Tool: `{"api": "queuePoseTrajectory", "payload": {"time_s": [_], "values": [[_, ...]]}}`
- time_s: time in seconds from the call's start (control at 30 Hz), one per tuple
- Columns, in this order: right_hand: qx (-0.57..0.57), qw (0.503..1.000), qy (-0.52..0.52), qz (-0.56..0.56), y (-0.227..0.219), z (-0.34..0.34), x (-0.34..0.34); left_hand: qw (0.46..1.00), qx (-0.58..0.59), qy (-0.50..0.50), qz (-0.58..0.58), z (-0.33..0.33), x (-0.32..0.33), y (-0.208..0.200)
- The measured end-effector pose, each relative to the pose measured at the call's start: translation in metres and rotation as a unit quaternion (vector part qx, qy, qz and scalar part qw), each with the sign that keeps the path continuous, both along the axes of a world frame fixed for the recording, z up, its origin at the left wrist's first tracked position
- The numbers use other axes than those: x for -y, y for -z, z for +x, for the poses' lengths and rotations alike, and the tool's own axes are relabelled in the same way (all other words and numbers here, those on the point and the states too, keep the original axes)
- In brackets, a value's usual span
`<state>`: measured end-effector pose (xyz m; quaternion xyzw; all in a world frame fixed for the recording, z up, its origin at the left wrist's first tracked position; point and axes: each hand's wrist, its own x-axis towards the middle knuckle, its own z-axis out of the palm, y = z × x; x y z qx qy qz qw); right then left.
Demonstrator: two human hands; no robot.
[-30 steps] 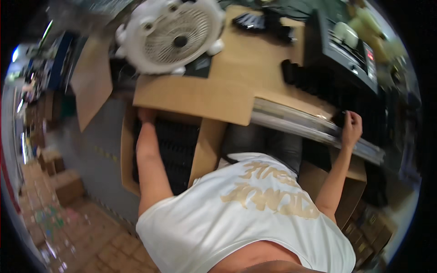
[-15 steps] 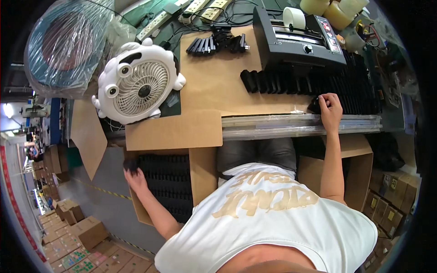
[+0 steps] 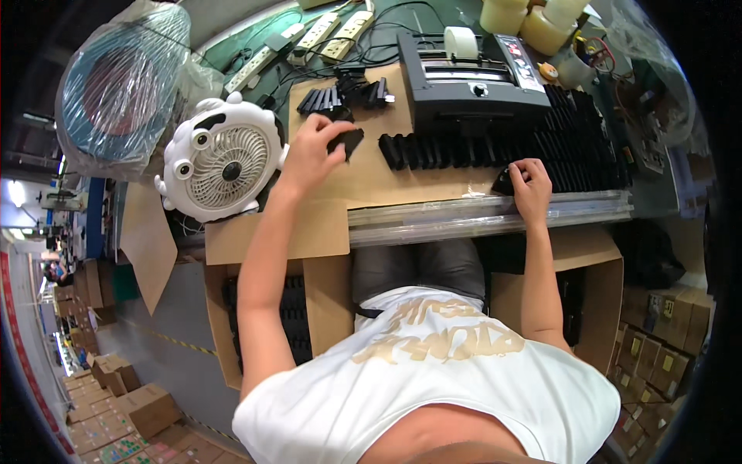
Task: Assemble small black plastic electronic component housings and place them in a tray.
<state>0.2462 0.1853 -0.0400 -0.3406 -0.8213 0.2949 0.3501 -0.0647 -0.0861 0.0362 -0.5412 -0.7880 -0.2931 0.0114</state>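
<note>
My left hand (image 3: 311, 153) is raised over the cardboard sheet, its thumb and fingers closed on a small flat black piece (image 3: 350, 142). Just beyond it lies a cluster of slim black pieces (image 3: 319, 100). At the front edge of the table, my right hand (image 3: 532, 188) pinches another small black piece (image 3: 502, 182), partly hidden by the fingers. Behind that hand, a long row of upright black pieces (image 3: 440, 152) stands close together in front of the tape dispenser (image 3: 475, 91). What exactly the black pieces are, I cannot tell.
A white animal-shaped fan (image 3: 224, 158) stands at the left, beside a plastic-wrapped round bundle (image 3: 116, 93). Power strips (image 3: 313, 39) and cables lie at the back. Below the edge, an open carton (image 3: 325, 301) contains black pieces; another carton (image 3: 603, 301) is at the right.
My left hand has come up from the left carton to above the table, with a black piece in it. My right hand stays at the front edge with its piece. The view has shifted slightly.
</note>
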Motion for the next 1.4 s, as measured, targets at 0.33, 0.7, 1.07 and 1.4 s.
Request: {"api": "queuePoseTrajectory", "payload": {"time_s": [0.33,0.7,1.07,1.4], "values": [[-0.023,1.000,0.006,-0.012,-0.004,0.008,-0.002,0.976,-0.180,0.123,-0.024,-0.049,-0.060,0.030],[-0.053,0.998,-0.002,-0.020,-0.003,0.003,0.002,0.946,-0.317,0.046,0.043,-0.073,-0.066,0.054],[-0.025,1.000,-0.002,-0.011,-0.003,0.002,0.001,0.967,-0.233,-0.095,-0.047,-0.053,-0.048,0.079],[-0.024,1.000,0.002,0.000,0.002,0.006,-0.001,0.932,0.317,-0.146,-0.098,-0.030,0.006,0.031]]}}
